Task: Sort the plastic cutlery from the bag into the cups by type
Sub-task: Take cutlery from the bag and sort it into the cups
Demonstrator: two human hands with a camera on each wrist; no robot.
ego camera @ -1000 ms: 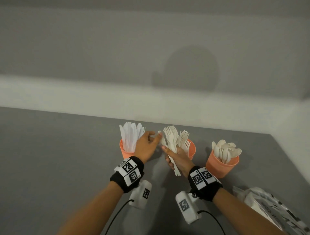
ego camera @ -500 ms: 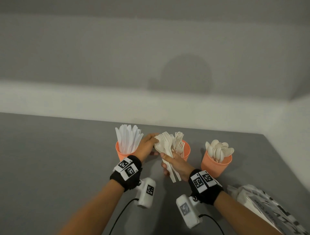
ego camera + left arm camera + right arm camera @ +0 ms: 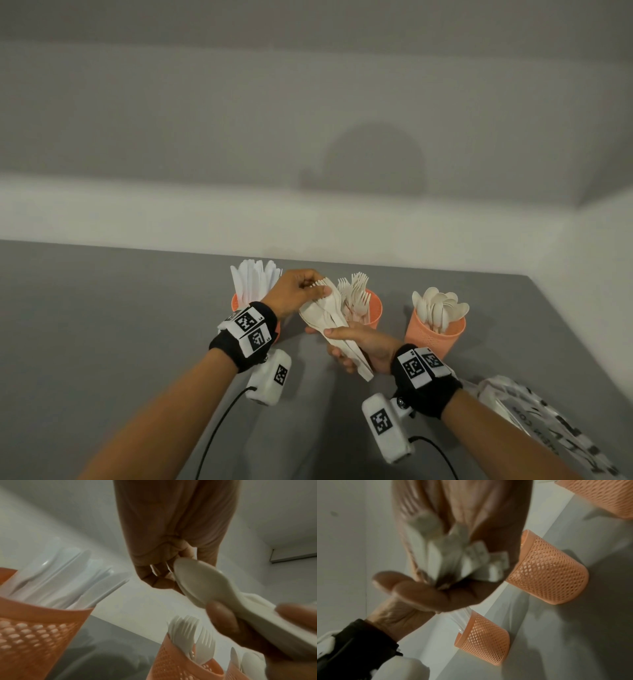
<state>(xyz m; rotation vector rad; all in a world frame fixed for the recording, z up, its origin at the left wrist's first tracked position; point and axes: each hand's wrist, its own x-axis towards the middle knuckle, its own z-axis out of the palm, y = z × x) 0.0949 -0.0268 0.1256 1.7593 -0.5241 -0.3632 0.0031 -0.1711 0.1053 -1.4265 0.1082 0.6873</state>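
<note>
Sorting mid-bundle | R hand (image 3: 363, 346) clutched bundle (image 3: 334, 322) in front of fork cup (image 3: 373, 311) | L hand (image 3: 296, 291) pinched a fork (image 3: 322, 283) off it | next, I reckon: drop it in fork cup w/o snagging tines.

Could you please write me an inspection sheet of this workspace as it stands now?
Surface: grey table, matte.
Job's things: three orange mesh cups: knife cup left, fork cup middle, spoon cup right; printed bag at right edge.
Clutter: nothing seen.
Grippers: right hand grips a mixed cutlery bundle; left hand pinches a fork at the bundle's top.
Cables: black cable from each wrist camera.
Surroundings: pale wall with a ledge.
</note>
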